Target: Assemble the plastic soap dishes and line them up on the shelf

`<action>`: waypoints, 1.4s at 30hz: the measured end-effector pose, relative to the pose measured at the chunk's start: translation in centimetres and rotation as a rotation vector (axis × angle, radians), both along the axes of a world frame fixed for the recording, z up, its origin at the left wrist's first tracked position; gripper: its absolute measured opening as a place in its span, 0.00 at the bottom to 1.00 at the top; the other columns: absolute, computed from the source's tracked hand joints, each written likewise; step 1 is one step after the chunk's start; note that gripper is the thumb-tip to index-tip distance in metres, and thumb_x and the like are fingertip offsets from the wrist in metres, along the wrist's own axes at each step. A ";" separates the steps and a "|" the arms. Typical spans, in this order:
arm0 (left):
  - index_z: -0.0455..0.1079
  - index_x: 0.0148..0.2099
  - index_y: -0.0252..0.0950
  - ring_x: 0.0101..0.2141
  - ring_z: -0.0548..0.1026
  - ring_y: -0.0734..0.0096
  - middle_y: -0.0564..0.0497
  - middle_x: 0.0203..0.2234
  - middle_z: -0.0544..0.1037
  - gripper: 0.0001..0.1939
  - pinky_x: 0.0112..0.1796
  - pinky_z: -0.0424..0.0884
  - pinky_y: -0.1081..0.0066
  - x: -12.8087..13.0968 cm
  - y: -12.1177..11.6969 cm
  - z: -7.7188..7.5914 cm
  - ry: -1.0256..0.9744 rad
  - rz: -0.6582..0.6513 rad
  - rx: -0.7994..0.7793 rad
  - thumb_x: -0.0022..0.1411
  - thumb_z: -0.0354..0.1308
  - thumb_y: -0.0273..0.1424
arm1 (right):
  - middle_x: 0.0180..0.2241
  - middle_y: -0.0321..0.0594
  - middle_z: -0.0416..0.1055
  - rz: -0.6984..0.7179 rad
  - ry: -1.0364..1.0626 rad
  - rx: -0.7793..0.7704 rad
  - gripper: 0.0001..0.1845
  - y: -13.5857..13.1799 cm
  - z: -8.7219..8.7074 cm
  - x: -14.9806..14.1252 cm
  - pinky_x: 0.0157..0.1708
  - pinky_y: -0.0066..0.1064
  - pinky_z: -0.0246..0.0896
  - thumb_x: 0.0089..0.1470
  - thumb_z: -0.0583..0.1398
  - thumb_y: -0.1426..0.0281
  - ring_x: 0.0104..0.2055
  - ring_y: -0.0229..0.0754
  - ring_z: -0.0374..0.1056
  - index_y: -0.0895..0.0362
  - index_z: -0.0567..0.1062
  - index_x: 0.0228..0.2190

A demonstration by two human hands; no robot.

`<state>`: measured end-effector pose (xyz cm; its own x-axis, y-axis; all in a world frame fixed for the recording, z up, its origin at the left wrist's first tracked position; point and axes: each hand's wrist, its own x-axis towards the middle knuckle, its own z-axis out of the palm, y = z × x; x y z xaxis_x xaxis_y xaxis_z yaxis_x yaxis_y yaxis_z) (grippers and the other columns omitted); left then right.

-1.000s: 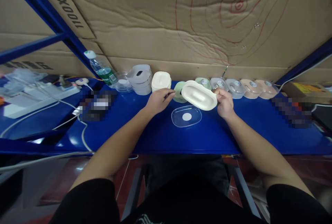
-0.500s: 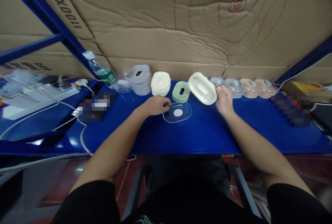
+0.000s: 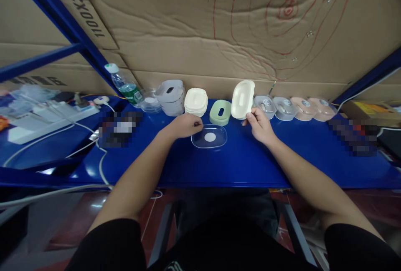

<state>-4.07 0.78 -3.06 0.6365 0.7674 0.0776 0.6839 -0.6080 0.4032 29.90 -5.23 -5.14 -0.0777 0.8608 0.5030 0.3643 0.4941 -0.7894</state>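
Observation:
My right hand [image 3: 258, 125] grips a cream oval plastic tray [image 3: 242, 99] by its lower edge and holds it tilted almost upright above the blue bench [image 3: 244, 162]. My left hand [image 3: 183, 125] pinches the left rim of a clear oval lid [image 3: 209, 136] with a white round sticker, which lies flat on the bench. Just behind the lid sits a pale green oval piece [image 3: 219, 112] with a slot. Left of that stands a stack of cream trays [image 3: 196, 100].
At the back, from the left: a water bottle [image 3: 123, 83], clear lids [image 3: 149, 102], a grey-white stack [image 3: 171, 95]. To the right runs a row of grey and pink packed cases [image 3: 291, 108]. Cables and a power strip [image 3: 59, 114] lie far left. Cardboard forms the back wall.
My right hand has turned the cream tray from lying over the clear lid to nearly upright, further back. My left hand dropped to the clear lid and slid it left.

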 end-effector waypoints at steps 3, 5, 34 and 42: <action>0.83 0.46 0.39 0.39 0.82 0.62 0.47 0.39 0.86 0.15 0.38 0.72 0.66 0.8 -0.6 0.1 0.038 0.013 0.110 0.69 0.61 0.43 | 0.30 0.35 0.81 0.039 0.007 -0.036 0.23 -0.2 -0.1 -0.7 0.40 0.40 0.72 0.68 0.59 0.44 0.33 0.43 0.78 0.51 0.74 0.40; 0.79 0.59 0.40 0.44 0.82 0.59 0.44 0.48 0.86 0.23 0.41 0.75 0.64 1.6 -1.4 0.2 -0.080 0.057 0.207 0.68 0.64 0.46 | 0.30 0.37 0.82 0.081 0.055 -0.069 0.24 -0.4 0.0 -1.4 0.40 0.40 0.73 0.67 0.61 0.43 0.33 0.43 0.78 0.51 0.75 0.40; 0.79 0.57 0.41 0.35 0.79 0.70 0.44 0.56 0.80 0.16 0.35 0.76 0.67 3.9 -2.4 -1.2 -0.305 -0.005 0.415 0.71 0.63 0.40 | 0.34 0.41 0.85 0.239 -0.022 -0.118 0.22 -1.4 0.3 -3.2 0.40 0.39 0.72 0.67 0.63 0.46 0.36 0.45 0.81 0.52 0.78 0.37; 0.79 0.57 0.41 0.35 0.78 0.70 0.43 0.56 0.80 0.16 0.35 0.77 0.67 3.9 -2.4 -1.2 -0.303 -0.006 0.418 0.72 0.63 0.40 | 0.34 0.41 0.85 0.231 -0.057 -0.114 0.24 -1.4 0.3 -3.1 0.39 0.39 0.72 0.67 0.62 0.44 0.36 0.46 0.80 0.52 0.79 0.37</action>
